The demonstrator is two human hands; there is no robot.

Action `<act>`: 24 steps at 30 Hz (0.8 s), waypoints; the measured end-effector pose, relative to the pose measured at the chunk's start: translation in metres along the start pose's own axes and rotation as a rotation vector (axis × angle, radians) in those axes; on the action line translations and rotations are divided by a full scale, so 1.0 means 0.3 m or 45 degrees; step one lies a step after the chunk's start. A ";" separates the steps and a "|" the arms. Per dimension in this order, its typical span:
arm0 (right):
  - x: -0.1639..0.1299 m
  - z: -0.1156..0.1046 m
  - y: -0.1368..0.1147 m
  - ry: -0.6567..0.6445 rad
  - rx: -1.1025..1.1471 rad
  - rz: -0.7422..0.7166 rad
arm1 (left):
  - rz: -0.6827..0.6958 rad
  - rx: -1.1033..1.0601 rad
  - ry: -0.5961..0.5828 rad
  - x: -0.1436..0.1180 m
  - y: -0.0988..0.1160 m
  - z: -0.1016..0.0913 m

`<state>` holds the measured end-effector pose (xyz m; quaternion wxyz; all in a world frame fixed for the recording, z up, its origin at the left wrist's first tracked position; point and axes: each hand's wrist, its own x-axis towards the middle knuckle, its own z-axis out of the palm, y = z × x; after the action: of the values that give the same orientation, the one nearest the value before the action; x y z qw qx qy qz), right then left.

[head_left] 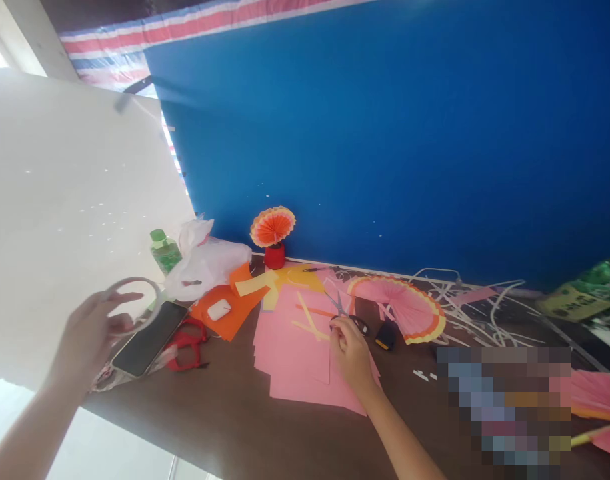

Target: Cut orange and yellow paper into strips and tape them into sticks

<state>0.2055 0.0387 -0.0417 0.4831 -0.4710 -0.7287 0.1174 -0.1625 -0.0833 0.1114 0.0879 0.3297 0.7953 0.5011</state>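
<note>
On the left, my left hand (87,333) is raised over a dark phone (149,339), its fingers closed on the rim of a ring-shaped roll of tape (157,313). My right hand (352,353) is over a stack of pink paper (297,373), with curled fingers at the black handles of metal scissors (338,303). Part of one handle is hidden behind those fingers. Thin yellow paper strips (312,317) and an orange strip lie on the pink sheets. Right of the scissors is a pleated pink paper fan (395,303) with an orange and yellow border.
Red-handled scissors (187,343), a white case (219,309) on orange paper, a plastic bag (209,263) and a green-capped bottle (165,252) are left. A round paper fan (273,227) stands behind. White scrap strips (485,313) and a black-yellow object (386,335) lie right.
</note>
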 end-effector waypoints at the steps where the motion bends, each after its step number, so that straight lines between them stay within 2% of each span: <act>1: 0.009 0.020 -0.043 -0.022 0.017 0.015 | -0.062 -0.115 -0.087 -0.005 0.010 0.011; 3: 0.043 0.079 -0.163 -0.210 0.134 0.013 | -0.090 -0.173 -0.175 -0.011 0.025 0.030; 4: 0.067 0.118 -0.236 -0.360 0.210 -0.003 | -0.070 -0.178 -0.202 -0.012 0.030 0.040; 5: 0.097 0.161 -0.311 -0.558 0.255 -0.072 | -0.031 -0.172 -0.252 -0.012 0.033 0.052; 6: 0.129 0.207 -0.386 -0.684 0.255 -0.164 | 0.020 -0.156 -0.313 -0.012 0.035 0.066; 7: 0.163 0.254 -0.455 -0.772 0.225 -0.257 | 0.085 -0.125 -0.361 -0.011 0.034 0.080; 9: 0.233 0.340 -0.561 -0.831 0.115 -0.361 | 0.226 0.010 -0.449 -0.008 0.024 0.103; 10: 0.268 0.377 -0.594 -0.853 0.048 -0.399 | 0.309 0.135 -0.496 -0.005 0.013 0.106; 12: 0.341 0.432 -0.618 -0.902 -0.033 -0.422 | 0.546 0.568 -0.608 -0.001 -0.022 0.082; 13: 0.380 0.450 -0.614 -0.906 -0.045 -0.406 | 0.607 0.809 -0.593 0.000 -0.046 0.055; 14: 0.418 0.464 -0.606 -0.906 -0.058 -0.381 | 0.611 1.009 -0.555 0.000 -0.072 0.020; 16: 0.486 0.479 -0.597 -0.890 -0.079 -0.326 | 0.473 1.132 -0.500 -0.004 -0.124 -0.056; 18: 0.521 0.483 -0.619 -0.902 -0.074 -0.319 | 0.300 0.994 -0.447 -0.015 -0.168 -0.110; 20: 0.506 0.473 -0.676 -1.070 -0.026 -0.390 | 0.153 0.757 -0.511 -0.034 -0.195 -0.116; 22: 0.448 0.438 -0.741 -1.232 0.000 -0.469 | 0.048 0.464 -0.663 -0.060 -0.205 -0.069; 24: 0.377 0.373 -0.771 -1.352 -0.017 -0.582 | 0.104 0.140 -0.830 -0.091 -0.204 0.013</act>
<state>-0.0284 0.0387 0.1137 0.0612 -0.1812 -0.9552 0.2257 -0.1663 -0.1143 0.0520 0.2994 0.5086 0.7373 0.3288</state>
